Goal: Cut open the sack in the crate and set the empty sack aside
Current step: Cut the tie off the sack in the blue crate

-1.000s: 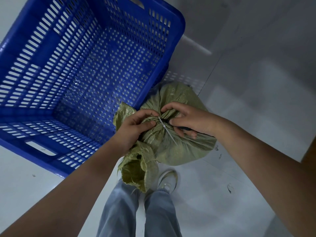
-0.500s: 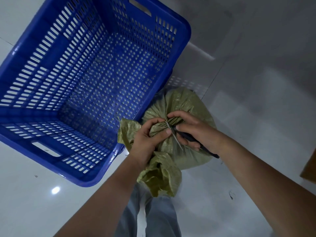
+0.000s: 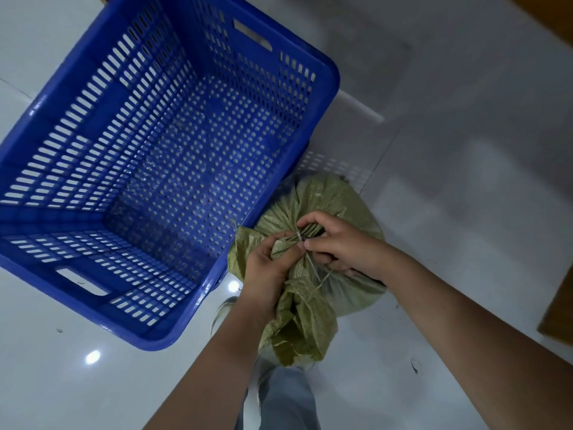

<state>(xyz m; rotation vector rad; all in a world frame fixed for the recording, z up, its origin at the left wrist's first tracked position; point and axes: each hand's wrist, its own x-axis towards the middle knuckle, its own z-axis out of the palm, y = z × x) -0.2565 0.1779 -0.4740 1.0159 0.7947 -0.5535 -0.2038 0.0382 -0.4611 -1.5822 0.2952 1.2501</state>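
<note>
A green woven sack (image 3: 335, 197) stands on the floor, touching the near right corner of the empty blue crate (image 3: 325, 97). Its neck is bunched and bound with a white zip tie (image 3: 313, 270). My left hand (image 3: 266, 268) is closed around the gathered neck and the loose flap that hangs toward me. My right hand (image 3: 344, 243) rests on top of the sack, thumb and forefinger at the tie. Its other fingers curl over a dark tool, of which only a tip (image 3: 373, 280) shows under the wrist.
The floor is glossy pale tile with light reflections. My jeans (image 3: 285, 398) and a shoe (image 3: 223, 311) are just below the sack. A brown wooden edge (image 3: 558, 305) stands at the far right.
Both hands have stayed at the sack's neck. My right fingers have closed in on the zip tie, and the dark tool is more hidden under that hand. The view has shifted.
</note>
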